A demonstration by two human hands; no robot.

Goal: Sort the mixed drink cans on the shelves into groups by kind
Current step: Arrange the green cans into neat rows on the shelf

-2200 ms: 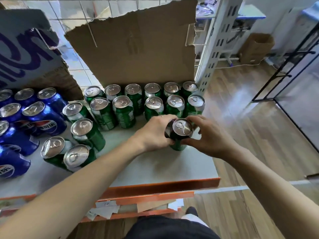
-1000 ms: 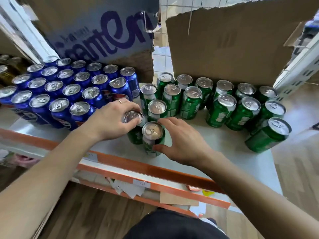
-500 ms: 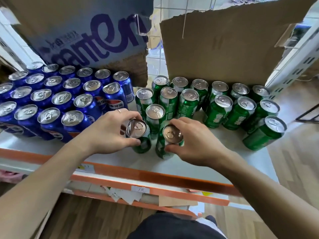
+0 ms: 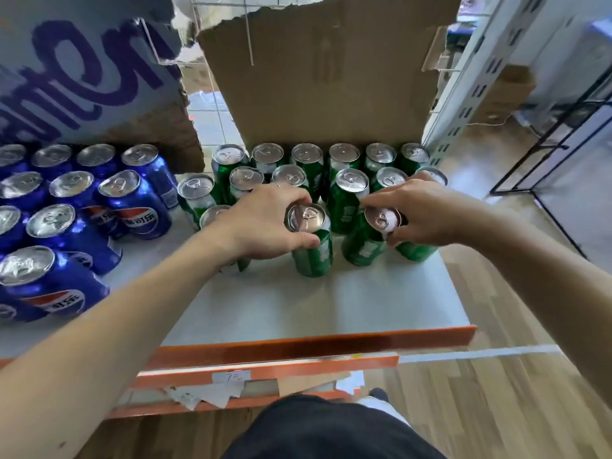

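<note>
Several green cans (image 4: 346, 180) stand in rows at the back right of the white shelf (image 4: 298, 303). Several blue cans (image 4: 132, 200) are grouped on the left. My left hand (image 4: 265, 223) grips the top of one upright green can (image 4: 313, 250) in front of the rows. My right hand (image 4: 417, 210) holds the rim of a second green can (image 4: 364, 246), which tilts slightly, just to its right. Another green can (image 4: 415, 251) sits partly hidden under my right hand.
A torn brown cardboard sheet (image 4: 324, 71) stands behind the green cans, and a blue-printed cardboard piece (image 4: 82, 71) behind the blue ones. The shelf has an orange front edge (image 4: 314, 346). A grey perforated upright (image 4: 470, 81) bounds the right side; wooden floor lies beyond.
Both hands have carried their green cans rightward along the shelf, from beside the blue cans to the front of the right-hand green rows. The view has swung right too.
</note>
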